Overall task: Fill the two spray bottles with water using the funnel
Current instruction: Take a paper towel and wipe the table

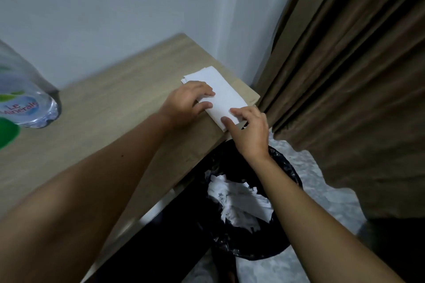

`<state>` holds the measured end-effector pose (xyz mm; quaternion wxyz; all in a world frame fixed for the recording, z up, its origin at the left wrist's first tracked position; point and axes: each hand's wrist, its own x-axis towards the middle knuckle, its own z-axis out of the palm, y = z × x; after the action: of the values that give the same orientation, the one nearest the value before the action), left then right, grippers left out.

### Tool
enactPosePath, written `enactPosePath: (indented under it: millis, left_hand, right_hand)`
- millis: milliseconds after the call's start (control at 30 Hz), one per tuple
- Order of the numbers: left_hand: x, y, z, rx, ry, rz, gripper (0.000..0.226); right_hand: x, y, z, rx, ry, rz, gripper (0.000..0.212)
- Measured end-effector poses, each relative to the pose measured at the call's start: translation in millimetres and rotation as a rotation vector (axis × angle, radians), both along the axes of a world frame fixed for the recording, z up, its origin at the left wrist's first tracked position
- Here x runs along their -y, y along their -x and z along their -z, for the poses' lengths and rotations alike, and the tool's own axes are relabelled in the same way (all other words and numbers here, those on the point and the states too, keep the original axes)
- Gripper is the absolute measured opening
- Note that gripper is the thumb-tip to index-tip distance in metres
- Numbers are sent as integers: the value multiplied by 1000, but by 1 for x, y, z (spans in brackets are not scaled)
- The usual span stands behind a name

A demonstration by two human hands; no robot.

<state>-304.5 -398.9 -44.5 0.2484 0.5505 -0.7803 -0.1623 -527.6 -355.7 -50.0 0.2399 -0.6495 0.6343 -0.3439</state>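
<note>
The left hand (186,103) lies palm down on a folded white paper (220,96), its fingers nearly straight and pressing the sheet flat against the table (103,103). The right hand (249,131) reaches in from the near right, fingers loosely bent, with thumb and forefinger tips touching the paper's near end where it juts just past the table edge; whether they pinch it or only rest on it cannot be told.

The paper is a long folded strip at the table's far right corner. Its long axis runs diagonally, from far left toward near right, and the near end points over the edge.

Below that edge stands a bin lined with a black bag (285,167), holding torn white paper scraps (239,200). A brown curtain (345,64) hangs at the right, and a pale wall (115,7) stands behind the table.

At the far left of the table a clear water bottle (25,89) with a "Le Minerale" label stands, partly cut off by the picture's edge. The spray bottles and funnel are not in sight.
</note>
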Motion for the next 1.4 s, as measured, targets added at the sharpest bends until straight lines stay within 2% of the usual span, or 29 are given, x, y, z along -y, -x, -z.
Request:
enactPosePath:
  millis: [67,233,333,433,700,867,1000,1200,1333,1400]
  left_hand:
    - [3,-1,3,23,10,12,43]
    - [10,-3,13,-4,69,26,32]
    - [15,-2,13,-18,124,37,17]
    - [17,1,9,-44,162,54,12]
    - [21,5,-1,-69,166,74,19]
    - [23,7,-9,-54,192,104,14]
    - [20,8,-12,-28,120,152,29]
    - [17,11,-13,-38,123,160,18]
    - [13,18,-9,-81,86,188,37]
    - [13,20,-8,-86,89,210,38]
  right_hand:
    - [4,-3,4,-22,-7,27,33]
    - [9,-4,11,-27,46,60,7]
    - [10,-5,12,-24,50,49,9]
    - [10,-5,12,-6,104,46,13]
    - [4,-6,0,12,195,38,12]
    - [3,-6,-5,16,203,8,12]
    - [4,-11,-7,41,209,10,13]
    - [4,-13,-13,86,210,5,12]
    - [5,-10,-14,123,213,-2,11]
    - [5,-9,-15,120,210,-6,10]
